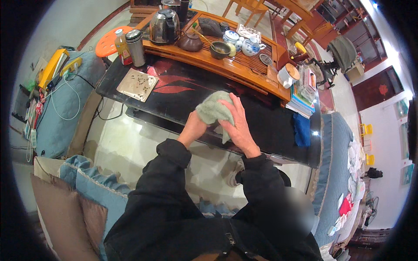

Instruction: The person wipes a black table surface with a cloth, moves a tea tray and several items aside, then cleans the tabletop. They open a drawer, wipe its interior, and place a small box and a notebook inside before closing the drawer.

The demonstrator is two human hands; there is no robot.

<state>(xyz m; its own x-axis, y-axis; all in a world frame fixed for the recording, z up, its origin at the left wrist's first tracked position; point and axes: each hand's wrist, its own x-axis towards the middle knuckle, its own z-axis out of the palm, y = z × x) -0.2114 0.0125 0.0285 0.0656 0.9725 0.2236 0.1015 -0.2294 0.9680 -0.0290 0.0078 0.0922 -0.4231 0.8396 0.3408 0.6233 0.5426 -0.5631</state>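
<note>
A pale green cloth (pixel 212 108) is bunched between my two hands above the near edge of a glossy black coffee table (pixel 174 104). My left hand (pixel 194 128) grips it from the left, its fingers hidden under the folds. On the other side my right hand (pixel 238 125) closes over the cloth, fingers bent across its top. One corner hangs down between the hands. Whether anything is wrapped inside the cloth cannot be seen.
Behind the hands, a wooden tea tray (pixel 204 56) bears a kettle (pixel 164 27), a brown teapot (pixel 190 42), a dark bowl (pixel 220 50) and blue-white porcelain. To the left stand a steel flask (pixel 136 48) and a speckled square plate (pixel 137 84); rightward lie a blue cloth (pixel 301 129) and books (pixel 300 103).
</note>
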